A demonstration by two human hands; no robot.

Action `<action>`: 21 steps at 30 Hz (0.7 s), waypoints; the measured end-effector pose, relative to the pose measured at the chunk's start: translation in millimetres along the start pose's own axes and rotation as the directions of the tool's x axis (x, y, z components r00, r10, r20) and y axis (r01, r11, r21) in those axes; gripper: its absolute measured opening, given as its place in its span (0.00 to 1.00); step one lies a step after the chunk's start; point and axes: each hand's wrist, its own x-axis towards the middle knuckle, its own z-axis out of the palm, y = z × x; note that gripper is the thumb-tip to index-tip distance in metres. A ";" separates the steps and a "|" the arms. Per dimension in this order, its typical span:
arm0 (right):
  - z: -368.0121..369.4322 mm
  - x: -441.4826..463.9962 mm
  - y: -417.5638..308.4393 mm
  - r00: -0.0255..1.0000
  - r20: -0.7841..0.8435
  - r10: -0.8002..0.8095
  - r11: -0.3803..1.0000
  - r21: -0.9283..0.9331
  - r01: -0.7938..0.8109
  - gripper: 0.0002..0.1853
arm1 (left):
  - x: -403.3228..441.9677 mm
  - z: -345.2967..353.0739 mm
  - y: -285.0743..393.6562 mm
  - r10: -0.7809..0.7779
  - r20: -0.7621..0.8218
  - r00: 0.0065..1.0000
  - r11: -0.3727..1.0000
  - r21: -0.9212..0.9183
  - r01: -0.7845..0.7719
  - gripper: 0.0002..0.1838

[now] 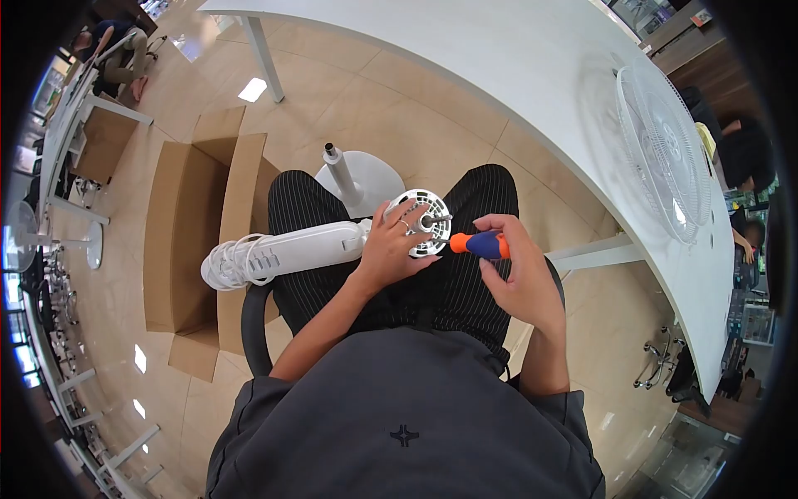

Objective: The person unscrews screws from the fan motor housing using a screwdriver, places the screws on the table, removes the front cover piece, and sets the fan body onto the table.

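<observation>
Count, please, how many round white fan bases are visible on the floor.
2. The nearer base is above the picture's centre, with an upright pole on it; the farther base is at the far left, below a fan. More may be hidden.

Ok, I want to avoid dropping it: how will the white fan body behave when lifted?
The white fan body looks long and rigid, so it probably won't bend. The coiled cord looks flexible and may flop. The round vented housing under the left hand could make that end heavier.
</observation>
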 end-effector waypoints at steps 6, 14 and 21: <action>4.1 9.0 -6.9 0.916 -0.106 0.387 0.903 -0.160 -0.400 0.16 | -0.3 0.4 0.9 -0.027 0.007 1.000 1.000 0.013 0.026 0.20; 9.1 5.9 -11.9 0.967 -0.121 0.224 0.963 -0.125 -0.239 0.15 | 0.0 0.1 2.9 -0.026 -0.006 1.000 1.000 0.007 0.026 0.18; 1.7 0.1 -10.2 0.989 -0.105 0.103 0.993 -0.038 -0.107 0.20 | -0.2 0.3 2.2 -0.032 -0.007 0.999 0.999 0.028 0.032 0.18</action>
